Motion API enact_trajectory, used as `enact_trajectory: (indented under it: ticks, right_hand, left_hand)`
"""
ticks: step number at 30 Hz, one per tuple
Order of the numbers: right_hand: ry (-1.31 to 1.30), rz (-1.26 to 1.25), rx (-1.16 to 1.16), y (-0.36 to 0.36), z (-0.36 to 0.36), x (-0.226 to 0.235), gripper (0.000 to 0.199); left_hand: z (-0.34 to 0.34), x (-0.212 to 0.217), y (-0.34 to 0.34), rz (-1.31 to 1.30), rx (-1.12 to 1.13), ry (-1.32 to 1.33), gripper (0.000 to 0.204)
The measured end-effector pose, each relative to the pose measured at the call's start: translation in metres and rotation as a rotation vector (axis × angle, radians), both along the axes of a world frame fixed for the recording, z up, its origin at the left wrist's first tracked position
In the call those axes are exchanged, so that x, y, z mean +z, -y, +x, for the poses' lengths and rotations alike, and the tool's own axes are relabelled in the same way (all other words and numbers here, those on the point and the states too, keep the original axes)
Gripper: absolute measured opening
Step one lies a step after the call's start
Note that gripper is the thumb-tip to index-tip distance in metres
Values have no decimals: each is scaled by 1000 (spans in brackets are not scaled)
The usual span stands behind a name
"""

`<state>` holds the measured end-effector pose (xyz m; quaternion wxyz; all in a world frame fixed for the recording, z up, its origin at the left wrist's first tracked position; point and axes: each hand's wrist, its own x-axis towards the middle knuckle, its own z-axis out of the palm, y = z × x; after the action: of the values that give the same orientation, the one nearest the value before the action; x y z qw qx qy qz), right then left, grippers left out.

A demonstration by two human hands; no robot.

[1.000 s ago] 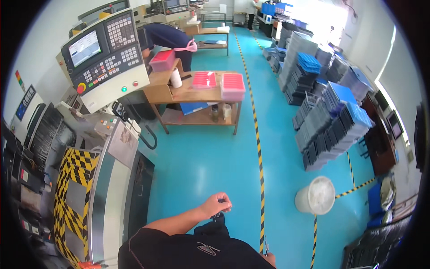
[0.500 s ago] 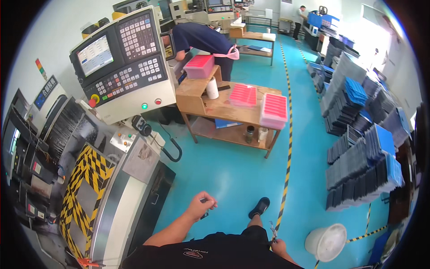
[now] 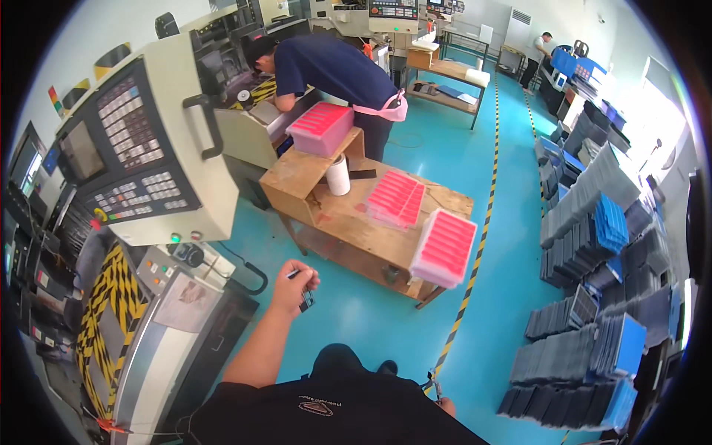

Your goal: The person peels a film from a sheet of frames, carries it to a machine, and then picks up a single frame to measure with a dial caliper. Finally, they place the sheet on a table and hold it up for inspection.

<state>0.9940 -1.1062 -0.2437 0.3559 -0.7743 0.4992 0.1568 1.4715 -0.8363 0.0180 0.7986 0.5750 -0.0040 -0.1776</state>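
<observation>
My left hand (image 3: pixel 294 286) is raised in front of me, fingers closed on a small dark part (image 3: pixel 305 300) with a thin dark stick poking out by the thumb. It hovers over the teal floor between the machine's control panel (image 3: pixel 141 152) and the wooden table (image 3: pixel 348 219). My right hand (image 3: pixel 445 405) is low beside my hip, mostly hidden, pinching a thin metal piece (image 3: pixel 433 384). On the table lie two pink trays (image 3: pixel 399 199) (image 3: pixel 445 246), a pink bin (image 3: pixel 320 127) and a white roll (image 3: pixel 338 175).
A co-worker in a dark blue shirt (image 3: pixel 334 68) bends over the machine behind the table. Stacks of blue and grey trays (image 3: pixel 593 252) fill the right side. A yellow-black line (image 3: pixel 475 267) runs along the floor. Another person (image 3: pixel 540 46) stands far back.
The view has swung and closed in on the wooden table and the control panel. My left hand has lifted higher with the dark part in it. The right hand stays low.
</observation>
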Motion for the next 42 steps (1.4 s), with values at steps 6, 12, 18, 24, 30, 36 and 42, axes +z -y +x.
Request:
enact_trajectory:
  ticks: [6, 12, 18, 24, 30, 36, 42]
  right_hand:
    - [130, 162, -66, 55, 84, 16, 41]
    - [305, 161, -135, 90, 199, -19, 22]
    - [349, 98, -196, 110, 382, 45, 24]
    - [533, 366, -472, 132, 484, 59, 29]
    - [249, 92, -132, 139, 576, 111, 27]
    - [224, 92, -111, 152, 592, 98, 31]
    - [221, 161, -143, 159, 599, 103, 32]
  left_hand:
    - [157, -21, 76, -136, 96, -25, 9]
    - [386, -52, 110, -263, 242, -165, 7]
    - [571, -76, 122, -327, 307, -239, 5]
    - [659, -82, 132, -185, 266, -195, 6]
    - [693, -91, 142, 354, 350, 31, 7]
    - [712, -102, 142, 802, 352, 300, 15]
    - [723, -113, 133, 901, 387, 472, 18]
